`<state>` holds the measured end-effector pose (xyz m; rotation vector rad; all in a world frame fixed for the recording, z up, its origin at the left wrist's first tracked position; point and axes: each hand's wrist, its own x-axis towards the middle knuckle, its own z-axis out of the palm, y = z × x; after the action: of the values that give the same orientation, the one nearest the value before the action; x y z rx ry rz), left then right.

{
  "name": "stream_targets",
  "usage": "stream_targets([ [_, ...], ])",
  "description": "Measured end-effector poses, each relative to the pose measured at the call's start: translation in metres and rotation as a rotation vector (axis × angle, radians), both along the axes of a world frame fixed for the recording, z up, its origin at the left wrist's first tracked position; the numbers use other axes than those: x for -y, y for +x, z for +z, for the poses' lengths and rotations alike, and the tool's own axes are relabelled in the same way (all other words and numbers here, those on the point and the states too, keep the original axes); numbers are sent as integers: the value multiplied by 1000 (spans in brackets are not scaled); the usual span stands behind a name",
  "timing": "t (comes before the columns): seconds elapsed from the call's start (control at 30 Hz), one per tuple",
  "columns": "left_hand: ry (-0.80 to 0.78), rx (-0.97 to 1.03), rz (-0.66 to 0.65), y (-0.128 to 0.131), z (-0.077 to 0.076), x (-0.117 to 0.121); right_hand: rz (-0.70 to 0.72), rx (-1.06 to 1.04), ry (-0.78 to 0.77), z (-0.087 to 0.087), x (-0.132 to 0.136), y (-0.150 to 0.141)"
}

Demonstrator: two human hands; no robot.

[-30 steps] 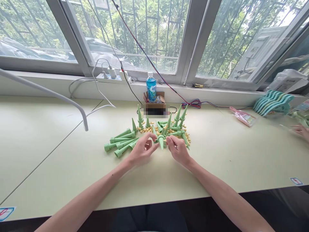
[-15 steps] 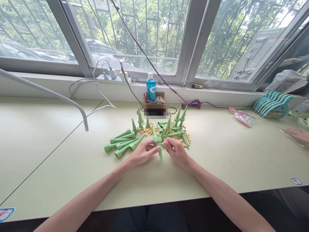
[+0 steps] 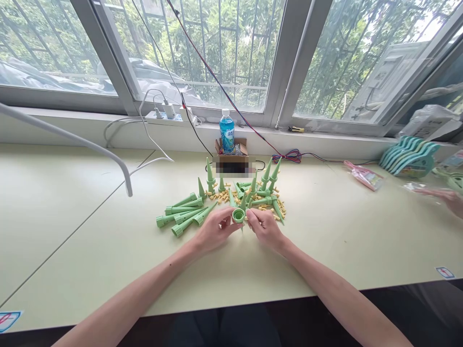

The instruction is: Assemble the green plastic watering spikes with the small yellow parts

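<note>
My left hand [image 3: 219, 225] is closed round a green plastic watering spike [image 3: 238, 215], whose round open end faces up toward me with its tip pointing down. Close beside its rim, my right hand [image 3: 265, 225] is pinched, with a small yellow peg partly showing at the fingertips. Left of my hands lie several loose green spikes [image 3: 186, 224] with ribbed collars. Beyond my fingers, more spikes stand or lie among scattered yellow pegs [image 3: 219, 196]. Standing spikes [image 3: 265, 176] rise at the back right of this pile.
A blue bottle [image 3: 227, 132] stands in a small cardboard box [image 3: 241, 147] behind the pile. Coiled cable [image 3: 291, 155], a pink packaged item [image 3: 363, 175] and teal hangers [image 3: 408, 156] lie rightward. Another person's hand [image 3: 446, 197] is at the right edge. A white bar [image 3: 108, 149] crosses at left.
The spike in my left hand has been tipped, so its open end now faces me. My right hand stays near it. The other person's hand at right has shifted.
</note>
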<state>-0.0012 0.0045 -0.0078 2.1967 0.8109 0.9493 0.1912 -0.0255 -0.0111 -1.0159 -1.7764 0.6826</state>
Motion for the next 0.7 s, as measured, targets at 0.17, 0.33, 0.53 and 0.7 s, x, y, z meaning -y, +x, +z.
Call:
stream_targets([
  [0.17,-114,-9,63,2,1,3,-4,-15,31,-2,0,-1],
  [0.33,-272,107,60,2,6,2,-10,-35,59,-5,0,-2],
  [0.53,-561,178,-70,2,11,0,-24,-32,90,-4,0,-1],
  [0.7,-862,308,-84,1,12,1,4,23,87,-4,0,-2],
])
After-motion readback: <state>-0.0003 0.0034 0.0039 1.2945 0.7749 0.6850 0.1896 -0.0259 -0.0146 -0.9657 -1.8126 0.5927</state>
